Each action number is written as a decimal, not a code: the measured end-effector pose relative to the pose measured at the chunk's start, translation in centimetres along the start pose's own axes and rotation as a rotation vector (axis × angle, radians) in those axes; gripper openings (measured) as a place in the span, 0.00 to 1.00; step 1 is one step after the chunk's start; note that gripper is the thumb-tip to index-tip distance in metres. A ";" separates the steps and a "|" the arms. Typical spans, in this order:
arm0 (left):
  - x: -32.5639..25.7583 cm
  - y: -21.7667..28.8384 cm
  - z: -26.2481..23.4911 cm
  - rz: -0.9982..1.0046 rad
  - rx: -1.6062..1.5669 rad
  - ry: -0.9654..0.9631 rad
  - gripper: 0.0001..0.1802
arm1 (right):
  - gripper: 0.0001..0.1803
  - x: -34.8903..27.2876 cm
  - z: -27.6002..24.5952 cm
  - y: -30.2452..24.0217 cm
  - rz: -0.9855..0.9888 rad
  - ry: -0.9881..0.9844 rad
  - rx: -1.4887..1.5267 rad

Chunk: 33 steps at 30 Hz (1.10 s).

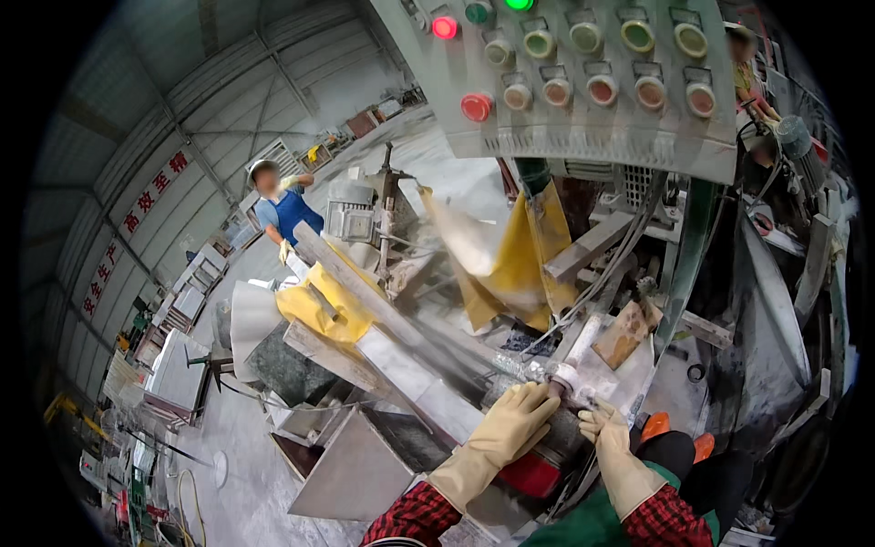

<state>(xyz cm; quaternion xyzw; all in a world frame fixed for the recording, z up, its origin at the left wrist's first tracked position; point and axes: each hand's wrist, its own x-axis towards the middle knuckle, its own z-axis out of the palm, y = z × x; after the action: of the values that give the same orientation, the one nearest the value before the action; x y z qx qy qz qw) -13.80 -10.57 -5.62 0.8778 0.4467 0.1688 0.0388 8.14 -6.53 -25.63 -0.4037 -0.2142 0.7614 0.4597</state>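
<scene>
Both my hands wear cream rubber gloves and are at a machine in front of me. My left hand (503,432) bends its fingers over a brownish round shaft end (558,387), beside a dusty white collar (566,374). Just right of it, my right hand (616,450) has its fingers curled in near the same fitting; what they hold, if anything, is too small to make out. Below and between the hands sits a dark motor-like cylinder (563,436) with a red end (530,475). A pale stone strip (410,372) runs away from the fitting toward the far left.
A grey control box (583,137) with coloured buttons overhangs the work. Yellow sheets (538,246) hang beyond, near a motor (350,217). A person in a blue apron (297,215) stands at the strip's far end. Another person (743,77) is at upper right. Cables (629,246) run down the right.
</scene>
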 end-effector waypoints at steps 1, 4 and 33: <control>-0.1 0.1 0.0 0.003 0.026 -0.003 0.27 | 0.31 -0.3 0.7 -0.2 -0.062 0.018 -0.053; -0.3 0.1 0.4 -0.005 0.063 0.027 0.26 | 0.29 -1.0 4.6 -2.0 -0.347 0.050 -0.272; -1.1 -1.5 7.2 -0.094 -0.005 -0.024 0.32 | 0.43 -3.3 22.0 -0.1 -0.568 -0.507 -1.407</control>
<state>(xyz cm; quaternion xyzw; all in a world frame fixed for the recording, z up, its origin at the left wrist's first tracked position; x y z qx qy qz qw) -13.15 -10.01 -13.05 0.8577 0.4865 0.1574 0.0541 -8.88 -8.40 -11.34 -0.3437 -0.8370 0.3700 0.2109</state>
